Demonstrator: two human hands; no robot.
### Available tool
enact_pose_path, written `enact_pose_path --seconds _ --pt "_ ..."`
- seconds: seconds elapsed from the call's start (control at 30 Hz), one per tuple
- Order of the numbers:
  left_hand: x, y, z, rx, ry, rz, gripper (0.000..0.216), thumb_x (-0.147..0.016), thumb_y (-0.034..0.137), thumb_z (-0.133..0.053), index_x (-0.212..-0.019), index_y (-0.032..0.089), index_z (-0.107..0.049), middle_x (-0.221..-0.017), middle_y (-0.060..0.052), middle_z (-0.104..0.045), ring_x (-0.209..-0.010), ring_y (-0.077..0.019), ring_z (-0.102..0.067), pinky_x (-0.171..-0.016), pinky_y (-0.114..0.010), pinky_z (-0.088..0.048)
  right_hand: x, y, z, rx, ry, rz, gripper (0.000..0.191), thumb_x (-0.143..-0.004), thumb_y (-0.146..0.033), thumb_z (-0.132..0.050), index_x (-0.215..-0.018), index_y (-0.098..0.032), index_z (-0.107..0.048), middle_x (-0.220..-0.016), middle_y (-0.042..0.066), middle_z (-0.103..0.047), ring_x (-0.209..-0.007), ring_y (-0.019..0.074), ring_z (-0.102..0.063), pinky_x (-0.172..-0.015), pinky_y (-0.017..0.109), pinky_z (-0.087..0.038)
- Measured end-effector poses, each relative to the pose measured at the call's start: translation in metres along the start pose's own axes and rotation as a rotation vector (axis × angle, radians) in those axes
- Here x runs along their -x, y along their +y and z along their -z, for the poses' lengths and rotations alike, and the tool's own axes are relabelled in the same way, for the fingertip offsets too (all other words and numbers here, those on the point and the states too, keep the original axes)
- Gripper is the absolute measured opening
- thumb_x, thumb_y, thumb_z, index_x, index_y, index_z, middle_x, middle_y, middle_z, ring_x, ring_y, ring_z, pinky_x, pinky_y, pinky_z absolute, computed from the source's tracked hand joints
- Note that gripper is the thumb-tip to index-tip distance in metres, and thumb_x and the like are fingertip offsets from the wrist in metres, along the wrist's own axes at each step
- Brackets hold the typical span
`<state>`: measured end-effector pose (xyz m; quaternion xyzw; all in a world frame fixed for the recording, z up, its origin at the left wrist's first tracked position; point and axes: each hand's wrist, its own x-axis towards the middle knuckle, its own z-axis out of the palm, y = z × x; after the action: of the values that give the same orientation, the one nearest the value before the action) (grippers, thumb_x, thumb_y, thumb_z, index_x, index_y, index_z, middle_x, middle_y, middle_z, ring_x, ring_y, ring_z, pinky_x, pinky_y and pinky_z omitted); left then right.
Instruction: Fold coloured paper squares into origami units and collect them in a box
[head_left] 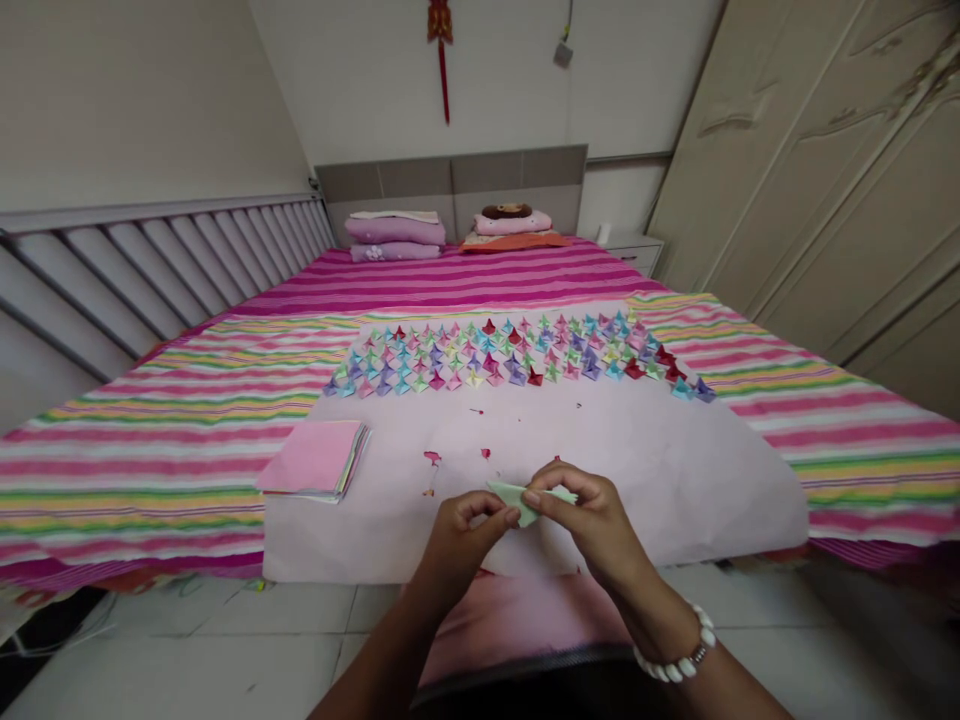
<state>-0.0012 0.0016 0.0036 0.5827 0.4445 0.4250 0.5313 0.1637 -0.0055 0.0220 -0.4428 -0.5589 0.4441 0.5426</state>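
A pale green piece of folded paper is held between both hands above the near edge of the white sheet. My left hand pinches its left part between thumb and forefinger. On the other side, my right hand grips the paper with thumb and fingers, hiding some of its middle. Beyond the hands, rows of small folded paper pieces in many colours spread across the far part of the sheet. A stack of square paper, pink on top, lies to the left.
Small red scraps dot the sheet. Under it is a bed with a striped cover. Folded purple bedding and a pink pile rest by the headboard. A metal rail runs along the left; a wardrobe stands right.
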Motion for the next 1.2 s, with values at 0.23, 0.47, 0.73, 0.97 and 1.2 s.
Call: enact_pose_path --seconds 0.23,0.47,0.73,0.97,1.2 --pt "0.003 0.000 -0.001 0.101 -0.077 -0.013 0.023 -0.075 0.035 -0.069 -0.088 0.016 -0.071 -0.084 -0.005 -0.071 -0.087 -0.0214 -0.062 -0.081 -0.032 -0.046 0.000 0.001 -0.006 -0.021 0.014 0.009 0.011 -0.071 -0.028 -0.072 -0.063 -0.021 -0.069 -0.067 0.001 -0.063 -0.069 0.0174 -0.057 -0.070 0.031 -0.045" --pt "0.004 -0.009 -0.002 0.050 -0.086 -0.018 0.021 -0.080 0.036 -0.063 -0.078 0.017 -0.070 -0.076 -0.002 -0.069 -0.080 -0.0183 -0.060 -0.076 -0.028 -0.044 0.002 0.007 -0.011 -0.115 0.053 -0.034 0.012 -0.070 -0.027 -0.073 -0.062 -0.020 -0.068 -0.064 0.000 -0.060 -0.065 0.0158 -0.057 -0.066 0.029 -0.045" --pt "-0.006 -0.023 -0.002 -0.048 -0.013 0.033 0.031 -0.076 0.045 -0.063 -0.065 0.017 -0.065 -0.064 0.000 -0.063 -0.065 -0.0157 -0.055 -0.063 -0.025 -0.041 -0.002 0.022 -0.010 -0.158 0.140 -0.091 0.013 -0.068 -0.029 -0.074 -0.063 -0.019 -0.068 -0.064 -0.001 -0.063 -0.065 0.0153 -0.056 -0.066 0.028 -0.046" --pt "-0.034 -0.022 0.006 -0.069 0.046 0.107 0.029 -0.069 0.045 -0.067 -0.067 0.016 -0.067 -0.066 -0.001 -0.066 -0.066 -0.0171 -0.057 -0.063 -0.026 -0.041 -0.012 0.047 -0.003 -0.256 0.131 -0.205 0.029 -0.064 -0.035 -0.077 -0.089 -0.019 -0.074 -0.080 0.003 -0.072 -0.075 0.0181 -0.063 -0.075 0.033 -0.049" --pt "-0.077 -0.026 0.031 -0.085 0.209 0.140 0.030 -0.062 0.044 -0.071 -0.062 0.014 -0.068 -0.059 0.000 -0.063 -0.058 -0.0136 -0.051 -0.058 -0.024 -0.035 -0.010 0.054 0.012 -0.279 0.201 -0.249 0.040 -0.058 -0.038 -0.081 -0.092 -0.019 -0.072 -0.095 0.008 -0.074 -0.086 0.0217 -0.065 -0.086 0.039 -0.047"
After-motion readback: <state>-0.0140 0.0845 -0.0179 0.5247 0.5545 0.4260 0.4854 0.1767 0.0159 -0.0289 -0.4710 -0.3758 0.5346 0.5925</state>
